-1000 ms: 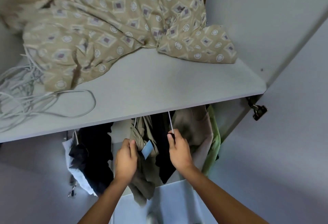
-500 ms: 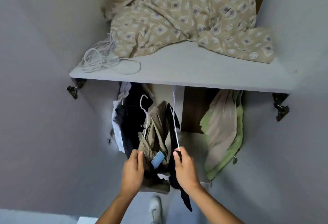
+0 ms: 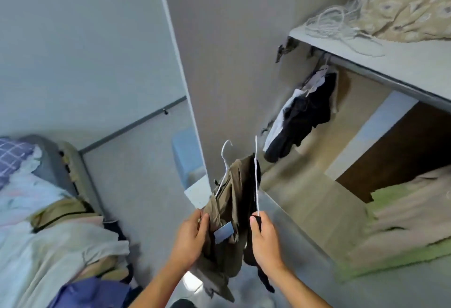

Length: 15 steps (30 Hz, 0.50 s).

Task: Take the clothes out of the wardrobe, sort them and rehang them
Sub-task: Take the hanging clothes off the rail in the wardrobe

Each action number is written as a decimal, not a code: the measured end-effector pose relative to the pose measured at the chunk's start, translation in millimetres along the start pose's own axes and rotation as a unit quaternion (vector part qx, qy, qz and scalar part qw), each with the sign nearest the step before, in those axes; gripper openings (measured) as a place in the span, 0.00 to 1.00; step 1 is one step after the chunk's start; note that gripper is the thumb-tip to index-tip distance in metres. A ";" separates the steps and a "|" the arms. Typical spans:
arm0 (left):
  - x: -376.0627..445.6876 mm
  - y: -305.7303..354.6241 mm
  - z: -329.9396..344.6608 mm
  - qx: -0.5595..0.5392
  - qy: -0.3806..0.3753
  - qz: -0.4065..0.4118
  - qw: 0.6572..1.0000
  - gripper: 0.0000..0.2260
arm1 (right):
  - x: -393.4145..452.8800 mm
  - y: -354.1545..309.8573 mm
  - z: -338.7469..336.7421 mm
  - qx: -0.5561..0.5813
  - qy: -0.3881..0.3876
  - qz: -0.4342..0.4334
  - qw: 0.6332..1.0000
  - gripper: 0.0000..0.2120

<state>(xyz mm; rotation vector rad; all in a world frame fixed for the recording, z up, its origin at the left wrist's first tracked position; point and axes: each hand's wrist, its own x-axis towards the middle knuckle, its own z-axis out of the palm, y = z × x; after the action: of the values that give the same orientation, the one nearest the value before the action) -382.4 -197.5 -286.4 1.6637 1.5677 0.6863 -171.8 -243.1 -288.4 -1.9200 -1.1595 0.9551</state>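
Removal step: my left hand (image 3: 192, 234) grips the khaki garment (image 3: 229, 200), my right hand (image 3: 264, 239) pinches the black garment's hanger (image 3: 256, 176); next, I judge, lay both on the bed (image 3: 48, 234).

Soft, even daylight, cool in tone; no glare. Shadow pools under the shelf (image 3: 400, 63). Motion blur smears the right side, worst on the green cloth (image 3: 400, 232). Wide-angle bending curves the door (image 3: 219, 76) edge. Hands fairly sharp.

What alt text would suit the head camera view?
Two hands hold hangered clothes clear of the wardrobe: the left hand grips an olive garment, the right hand a black garment. Dark clothes hang inside.
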 end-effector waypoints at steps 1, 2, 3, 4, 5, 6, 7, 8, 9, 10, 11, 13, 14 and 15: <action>-12.6 -14.8 -13.5 -0.004 0.009 -0.018 1.000 0.15 | -7.2 -4.5 19.5 -0.008 -0.019 -0.003 1.000 0.06; -25.0 -29.0 -27.4 -0.009 0.017 -0.038 0.999 0.15 | -14.5 -9.3 39.1 -0.015 -0.036 -0.010 0.999 0.06; -36.9 -44.7 -41.7 -0.013 0.028 -0.058 0.998 0.15 | -22.1 -15.0 59.1 -0.023 -0.051 -0.016 0.998 0.06; -48.7 -59.3 -56.7 -0.019 0.037 -0.074 0.996 0.15 | -29.6 -20.4 79.6 -0.031 -0.068 -0.021 0.997 0.06; -60.1 -76.1 -72.7 -0.023 0.045 -0.088 0.995 0.15 | -37.9 -27.8 100.7 -0.042 -0.089 -0.023 0.995 0.06; -71.4 -92.4 -89.4 -0.023 0.054 -0.097 0.994 0.15 | -46.0 -34.6 123.0 -0.051 -0.106 -0.028 0.993 0.06; -82.4 -110.2 -106.7 -0.020 0.063 -0.107 0.992 0.14 | -55.7 -42.9 145.2 -0.056 -0.120 -0.036 0.990 0.06; -93.6 -127.0 -124.6 -0.022 0.076 -0.115 0.990 0.14 | -65.4 -52.5 167.4 -0.057 -0.134 -0.046 0.988 0.06; -104.4 -143.8 -142.8 -0.027 0.094 -0.124 0.987 0.15 | -75.4 -65.2 189.0 -0.057 -0.151 -0.054 0.985 0.06; -114.1 -158.6 -160.9 -0.034 0.110 -0.134 0.984 0.16 | -83.6 -77.6 210.9 -0.057 -0.168 -0.059 0.982 0.07; -123.3 -172.9 -179.2 -0.041 0.125 -0.147 0.980 0.16 | -90.7 -90.0 233.2 -0.060 -0.185 -0.063 0.979 0.07; -139.7 -202.0 -216.4 -0.041 0.166 -0.171 0.970 0.17 | -101.9 -115.2 278.9 -0.070 -0.208 -0.085 0.972 0.07; -146.2 -215.7 -233.6 -0.038 0.185 -0.183 0.965 0.17 | -105.9 -126.8 299.9 -0.075 -0.216 -0.101 0.968 0.07; -152.0 -227.7 -250.6 -0.037 0.203 -0.195 0.959 0.17 | -109.5 -139.5 319.4 -0.078 -0.226 -0.114 0.964 0.07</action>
<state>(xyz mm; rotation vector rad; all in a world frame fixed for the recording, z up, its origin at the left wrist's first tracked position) -734.3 -313.7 -307.0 1.1493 2.0557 0.8961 -536.8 -234.5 -302.8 -1.6789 -1.7231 1.2405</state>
